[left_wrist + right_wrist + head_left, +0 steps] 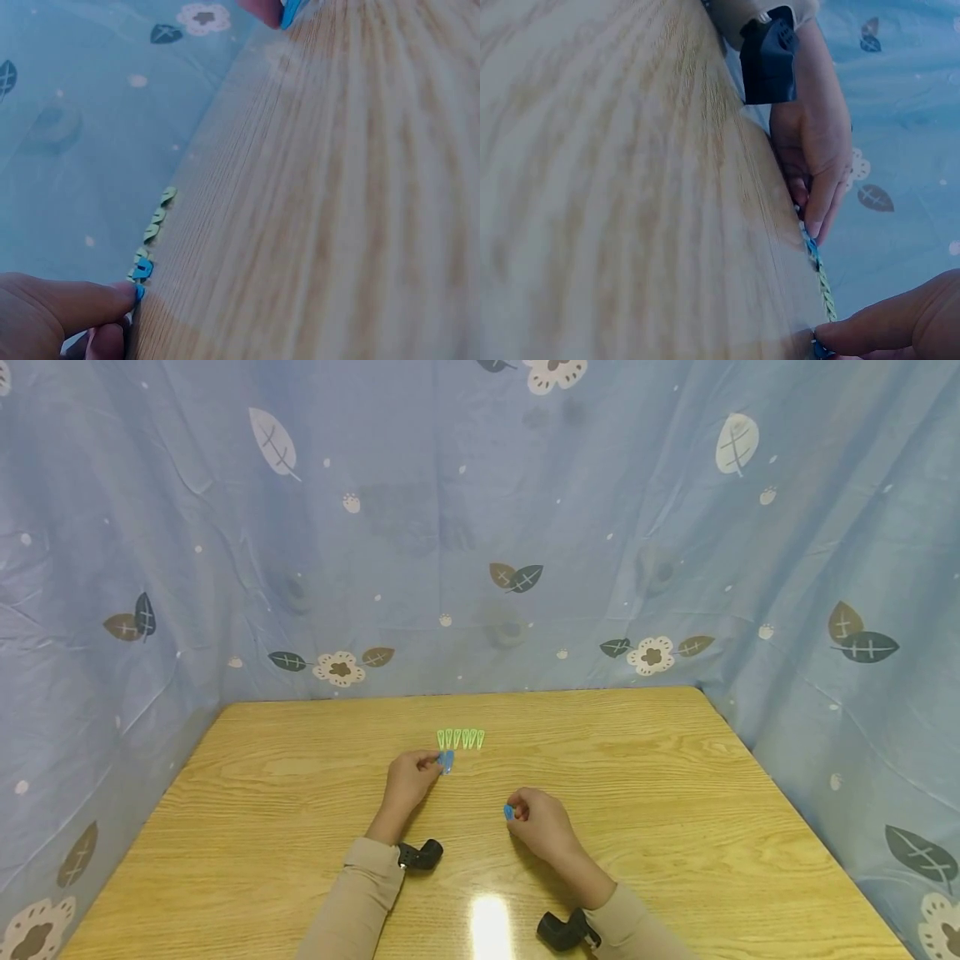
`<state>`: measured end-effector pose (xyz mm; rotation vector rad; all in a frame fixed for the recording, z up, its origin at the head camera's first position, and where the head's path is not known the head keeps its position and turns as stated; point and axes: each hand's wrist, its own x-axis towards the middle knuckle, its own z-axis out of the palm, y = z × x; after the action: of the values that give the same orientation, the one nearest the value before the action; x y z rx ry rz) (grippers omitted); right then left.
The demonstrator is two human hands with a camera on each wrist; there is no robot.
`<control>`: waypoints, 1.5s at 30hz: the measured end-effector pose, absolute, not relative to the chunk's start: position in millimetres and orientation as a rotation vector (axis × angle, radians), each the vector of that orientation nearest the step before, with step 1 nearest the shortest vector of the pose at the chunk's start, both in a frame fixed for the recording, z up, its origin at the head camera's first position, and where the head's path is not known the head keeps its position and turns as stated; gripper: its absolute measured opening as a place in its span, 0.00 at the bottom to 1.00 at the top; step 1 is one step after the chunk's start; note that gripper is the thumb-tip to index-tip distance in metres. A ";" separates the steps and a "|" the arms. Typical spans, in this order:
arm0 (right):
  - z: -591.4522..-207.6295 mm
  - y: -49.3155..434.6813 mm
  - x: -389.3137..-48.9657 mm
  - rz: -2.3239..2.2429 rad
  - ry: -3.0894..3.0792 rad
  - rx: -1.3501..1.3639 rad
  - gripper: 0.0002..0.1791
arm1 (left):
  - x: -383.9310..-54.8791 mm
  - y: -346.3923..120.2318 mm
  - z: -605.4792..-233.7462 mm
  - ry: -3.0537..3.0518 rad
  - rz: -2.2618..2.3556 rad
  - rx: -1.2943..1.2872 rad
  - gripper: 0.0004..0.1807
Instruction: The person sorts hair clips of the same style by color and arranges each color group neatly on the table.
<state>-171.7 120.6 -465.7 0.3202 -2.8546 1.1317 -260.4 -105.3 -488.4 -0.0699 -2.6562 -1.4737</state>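
Observation:
Several light-green snap hair clips (461, 739) lie side by side in a row on the wooden table. Just in front of the row's left end, my left hand (411, 778) pinches a blue snap hair clip (139, 292) between thumb and fingers, down at the tabletop. Right beside it lies a second blue hair clip (448, 762). Nearer to me and to the right, my right hand (546, 827) holds another blue hair clip (509, 812) between thumb and fingertips. In the right wrist view that clip (821, 349) is partly covered by the thumb.
The wood-grain table (675, 777) is bounded at the back and both sides by a blue curtain (480, 527) with leaf and flower prints. Each wrist wears a black camera mount (423, 855). A bright light reflection shows on the table near me.

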 end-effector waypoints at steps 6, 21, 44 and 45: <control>-466.8 122.4 -173.2 1.251 -2.822 0.300 0.10 | -259.7 -105.1 -487.1 -2.664 -1.479 -0.076 0.14; -469.7 132.4 -182.1 1.887 -2.671 0.045 0.13 | -259.9 -106.2 -488.0 -2.660 -1.471 -0.058 0.14; -470.5 116.3 -202.2 2.095 -2.515 0.004 0.17 | -260.2 -106.9 -487.0 -2.662 -1.474 -0.055 0.13; -470.8 113.4 -204.5 2.098 -2.510 -0.002 0.16 | -260.2 -106.8 -487.1 -2.664 -1.471 -0.058 0.13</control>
<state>-204.5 113.4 -470.8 -0.0020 -2.5099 2.0978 -260.2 -106.8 -487.1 -0.0579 -2.6637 -1.4706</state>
